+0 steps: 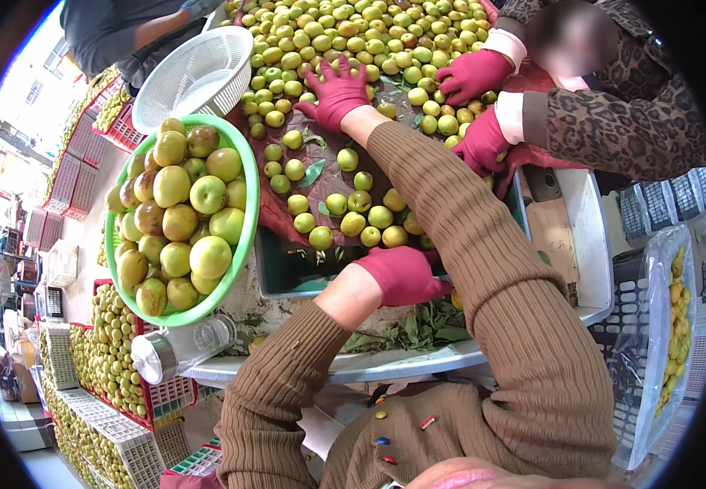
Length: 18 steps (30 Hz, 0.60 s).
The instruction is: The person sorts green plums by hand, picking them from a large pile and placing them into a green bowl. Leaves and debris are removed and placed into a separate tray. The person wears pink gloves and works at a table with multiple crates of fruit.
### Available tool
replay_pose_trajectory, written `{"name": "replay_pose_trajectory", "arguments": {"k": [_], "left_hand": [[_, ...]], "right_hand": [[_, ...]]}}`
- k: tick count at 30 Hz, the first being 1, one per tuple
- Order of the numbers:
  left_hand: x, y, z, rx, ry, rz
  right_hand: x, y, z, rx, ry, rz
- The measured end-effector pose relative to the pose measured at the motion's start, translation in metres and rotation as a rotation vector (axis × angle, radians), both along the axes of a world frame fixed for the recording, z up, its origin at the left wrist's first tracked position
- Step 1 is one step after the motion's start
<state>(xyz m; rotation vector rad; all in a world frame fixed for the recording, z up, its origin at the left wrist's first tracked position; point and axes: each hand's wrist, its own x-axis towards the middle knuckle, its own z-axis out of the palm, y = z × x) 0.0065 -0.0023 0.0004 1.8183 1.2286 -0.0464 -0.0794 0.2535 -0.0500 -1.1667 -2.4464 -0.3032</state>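
Note:
My right hand (338,95), in a magenta glove, reaches across with spread fingers at the near edge of a heap of yellow-green jujubes (353,36). It touches the fruit and grips none that I can see. Gloved alike, my left hand (399,276) is bent over the front rim of a dark green tray (279,269), below my right forearm. Its fingers are turned from view, so whether it holds fruit is hidden. Loose jujubes (353,224) and a leaf (312,173) lie on a dark red cloth (273,214) between my hands.
A green-rimmed basket (254,202) full of jujubes stands left, beside a white colander (206,79) and a lidded glass jar (197,342). A co-worker's gloved hands (478,76) sort fruit at right. Picked leaves (417,330) lie near the table edge. Filled crates (108,342) stand on the floor.

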Motion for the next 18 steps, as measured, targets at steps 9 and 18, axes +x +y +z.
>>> {"name": "replay_pose_trajectory", "arguments": {"k": [9, 18], "left_hand": [[0.007, 0.002, 0.008, -0.014, 0.196, 0.019], [0.01, -0.003, 0.009, 0.047, 0.262, 0.04]], "right_hand": [[0.035, -0.059, 0.007, -0.158, -0.16, 0.267], [0.059, -0.021, 0.05, -0.101, 0.302, 0.359]]}}
